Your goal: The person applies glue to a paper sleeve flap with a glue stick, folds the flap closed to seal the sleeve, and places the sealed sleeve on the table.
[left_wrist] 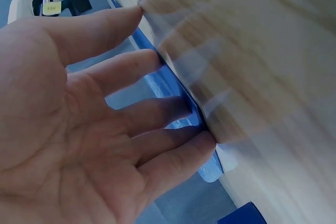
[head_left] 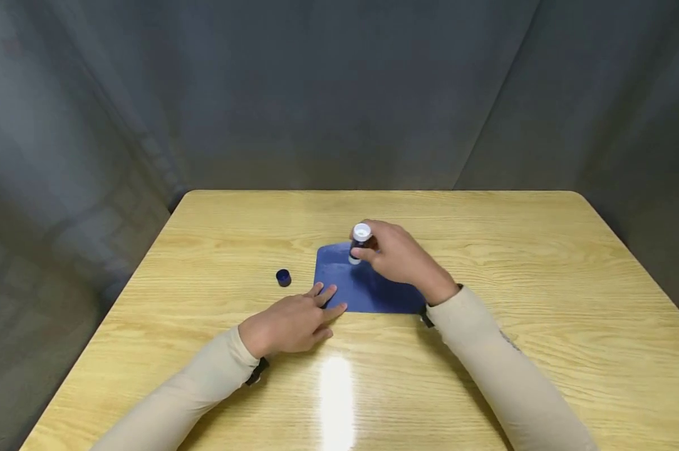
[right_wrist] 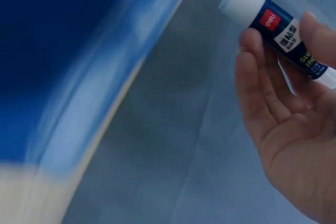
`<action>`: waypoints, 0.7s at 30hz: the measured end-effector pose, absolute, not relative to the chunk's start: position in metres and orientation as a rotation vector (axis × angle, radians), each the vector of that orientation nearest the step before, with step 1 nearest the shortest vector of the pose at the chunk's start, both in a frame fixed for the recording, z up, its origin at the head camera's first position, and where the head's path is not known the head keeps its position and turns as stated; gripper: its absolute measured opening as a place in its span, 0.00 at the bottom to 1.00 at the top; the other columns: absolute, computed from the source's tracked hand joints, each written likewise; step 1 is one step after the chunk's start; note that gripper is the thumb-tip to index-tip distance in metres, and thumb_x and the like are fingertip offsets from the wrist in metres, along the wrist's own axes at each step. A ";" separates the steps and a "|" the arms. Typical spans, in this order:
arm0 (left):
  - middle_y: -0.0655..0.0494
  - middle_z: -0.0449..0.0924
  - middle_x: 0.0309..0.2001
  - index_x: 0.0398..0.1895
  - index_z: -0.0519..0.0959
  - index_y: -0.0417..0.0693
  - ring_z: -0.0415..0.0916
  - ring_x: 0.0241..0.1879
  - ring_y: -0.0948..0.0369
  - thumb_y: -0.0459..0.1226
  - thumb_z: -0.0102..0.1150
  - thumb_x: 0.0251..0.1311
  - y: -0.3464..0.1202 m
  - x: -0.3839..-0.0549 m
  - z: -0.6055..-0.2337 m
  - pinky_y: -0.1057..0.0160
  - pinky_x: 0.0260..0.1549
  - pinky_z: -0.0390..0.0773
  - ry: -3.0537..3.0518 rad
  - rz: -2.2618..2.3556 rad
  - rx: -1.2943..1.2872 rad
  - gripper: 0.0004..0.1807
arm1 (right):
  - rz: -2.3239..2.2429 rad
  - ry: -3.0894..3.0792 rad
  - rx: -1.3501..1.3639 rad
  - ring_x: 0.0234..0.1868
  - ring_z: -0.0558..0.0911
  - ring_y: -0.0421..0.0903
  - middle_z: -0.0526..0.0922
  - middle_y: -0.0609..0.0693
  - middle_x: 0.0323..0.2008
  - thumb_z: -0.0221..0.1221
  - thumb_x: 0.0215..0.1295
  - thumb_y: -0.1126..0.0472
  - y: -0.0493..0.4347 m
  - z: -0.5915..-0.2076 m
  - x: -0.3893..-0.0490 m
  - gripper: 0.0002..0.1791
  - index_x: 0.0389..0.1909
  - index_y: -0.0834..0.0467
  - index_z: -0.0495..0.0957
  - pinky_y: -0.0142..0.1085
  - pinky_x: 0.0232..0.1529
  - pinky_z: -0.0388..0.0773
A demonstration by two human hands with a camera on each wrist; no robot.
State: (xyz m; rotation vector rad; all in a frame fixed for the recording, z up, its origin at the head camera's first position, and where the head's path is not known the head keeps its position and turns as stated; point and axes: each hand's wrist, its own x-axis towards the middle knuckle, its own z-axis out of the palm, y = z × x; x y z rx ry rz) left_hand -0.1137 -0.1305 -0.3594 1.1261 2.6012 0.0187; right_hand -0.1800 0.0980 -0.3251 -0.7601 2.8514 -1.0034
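A blue, envelope-like sheet (head_left: 342,285) lies on the table with pale, shiny streaks along its far strip. Held upright in my right hand (head_left: 398,257) is a dark-blue glue stick (right_wrist: 281,31) with white ends. Thumb and fingers grip its labelled barrel, and the lower end is close over the sheet's far part. My left hand (head_left: 294,322) rests at the sheet's near left corner, fingers spread, with fingertips on its edge. In the left wrist view those fingers (left_wrist: 152,114) look nearly straight. To the left of the sheet sits a small dark-blue cap (head_left: 284,278).
The wood-grain table (head_left: 514,250) extends on all sides of the sheet. Grey curtains (head_left: 328,94) hang behind it and at both sides. A bright reflection falls on the tabletop near the front.
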 end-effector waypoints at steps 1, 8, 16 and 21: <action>0.35 0.54 0.76 0.75 0.65 0.51 0.56 0.73 0.36 0.47 0.51 0.73 -0.130 -0.114 -0.360 0.45 0.69 0.67 2.603 0.024 1.122 0.29 | -0.998 2.827 -0.770 0.35 0.81 0.43 0.82 0.46 0.36 0.61 0.70 0.55 0.089 -0.327 -0.182 0.05 0.42 0.51 0.78 0.40 0.37 0.76; 0.35 0.58 0.74 0.73 0.68 0.52 0.59 0.72 0.36 0.47 0.52 0.73 -0.124 -0.115 -0.360 0.47 0.66 0.71 2.618 0.005 1.191 0.28 | -0.909 2.768 -0.748 0.34 0.79 0.42 0.81 0.45 0.35 0.61 0.70 0.54 0.049 -0.344 -0.194 0.06 0.40 0.51 0.76 0.37 0.36 0.75; 0.37 0.60 0.74 0.72 0.69 0.54 0.60 0.72 0.37 0.48 0.52 0.73 -0.122 -0.116 -0.358 0.47 0.61 0.76 2.639 -0.037 1.209 0.27 | -0.878 2.772 -0.812 0.33 0.79 0.40 0.81 0.44 0.33 0.62 0.69 0.55 0.038 -0.351 -0.195 0.05 0.39 0.50 0.76 0.36 0.37 0.77; 0.37 0.61 0.73 0.72 0.70 0.54 0.62 0.71 0.38 0.47 0.52 0.73 -0.123 -0.115 -0.356 0.47 0.59 0.77 2.659 -0.035 1.189 0.26 | -0.795 2.821 -0.822 0.34 0.80 0.42 0.81 0.44 0.33 0.63 0.68 0.55 0.037 -0.348 -0.196 0.06 0.38 0.51 0.76 0.38 0.39 0.77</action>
